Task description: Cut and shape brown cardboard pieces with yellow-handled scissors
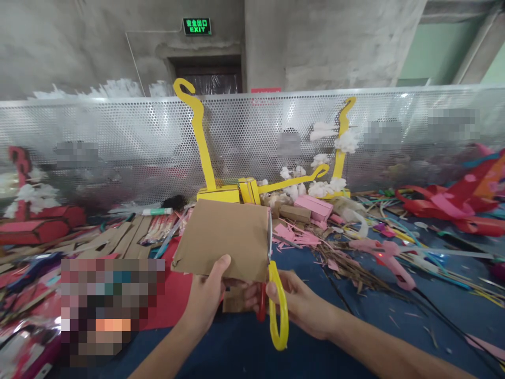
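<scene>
A brown cardboard panel [224, 237] is held over the blue tabletop [236, 350], at the centre of the view; whether its far edge is supported cannot be told. With the panel taken as the clock's centre, a red sheet [161, 302] is seen at eight o'clock, a pink glue gun [389, 255] at three, and a yellow hook-necked cutout [203, 145] is stood beyond it, close to twelve.

The panel is judged to be light and fairly stiff, dry rather than slippery, and easily creased or crushed at its corners. It is best taken flat between thumb and fingers at the near edge, well inside the rim and away from the blades.

It is gripped in that way by the left hand [209, 295]: the thumb is laid on the upper face, around six o'clock, and the fingers are hidden beneath, so the panel is pinched. By the right hand [300, 302], at about four o'clock, the scissors [279, 321] are held by their yellow and red handles, with metal showing along the panel's three o'clock edge. How far the blades are parted cannot be told.
</scene>
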A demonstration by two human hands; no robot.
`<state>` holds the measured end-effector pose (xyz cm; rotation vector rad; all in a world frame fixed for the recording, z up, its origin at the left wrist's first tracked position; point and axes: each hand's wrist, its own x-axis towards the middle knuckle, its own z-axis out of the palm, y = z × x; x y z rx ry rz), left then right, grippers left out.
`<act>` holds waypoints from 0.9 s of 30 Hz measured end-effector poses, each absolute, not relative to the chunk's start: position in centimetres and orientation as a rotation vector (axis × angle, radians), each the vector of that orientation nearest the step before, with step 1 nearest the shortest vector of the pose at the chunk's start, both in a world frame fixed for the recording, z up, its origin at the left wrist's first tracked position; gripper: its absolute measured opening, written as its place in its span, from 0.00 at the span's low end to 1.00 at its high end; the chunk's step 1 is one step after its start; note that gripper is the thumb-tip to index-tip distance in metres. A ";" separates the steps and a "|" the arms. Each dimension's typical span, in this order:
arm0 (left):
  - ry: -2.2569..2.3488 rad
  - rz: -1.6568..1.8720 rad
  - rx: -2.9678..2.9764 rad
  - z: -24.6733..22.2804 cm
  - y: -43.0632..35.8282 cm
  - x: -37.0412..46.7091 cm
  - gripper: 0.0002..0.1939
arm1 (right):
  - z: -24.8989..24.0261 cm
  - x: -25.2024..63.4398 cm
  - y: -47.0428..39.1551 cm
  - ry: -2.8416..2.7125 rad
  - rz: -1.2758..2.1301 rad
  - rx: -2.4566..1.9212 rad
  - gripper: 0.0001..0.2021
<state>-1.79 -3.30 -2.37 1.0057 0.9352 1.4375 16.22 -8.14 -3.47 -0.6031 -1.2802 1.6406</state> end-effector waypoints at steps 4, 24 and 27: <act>0.885 1.431 1.037 -2.5 -3.3 -1.8 0.31 | -3.4 16.1 -8.3 -1.284 1.657 -0.596 0.24; 0.917 1.292 1.084 -3.1 -3.3 -2.3 0.24 | -3.9 16.2 -8.8 -1.161 1.682 -0.637 0.27; 0.981 1.363 1.073 -3.1 -3.1 -2.4 0.25 | -3.9 16.3 -8.4 -1.112 1.742 -0.604 0.24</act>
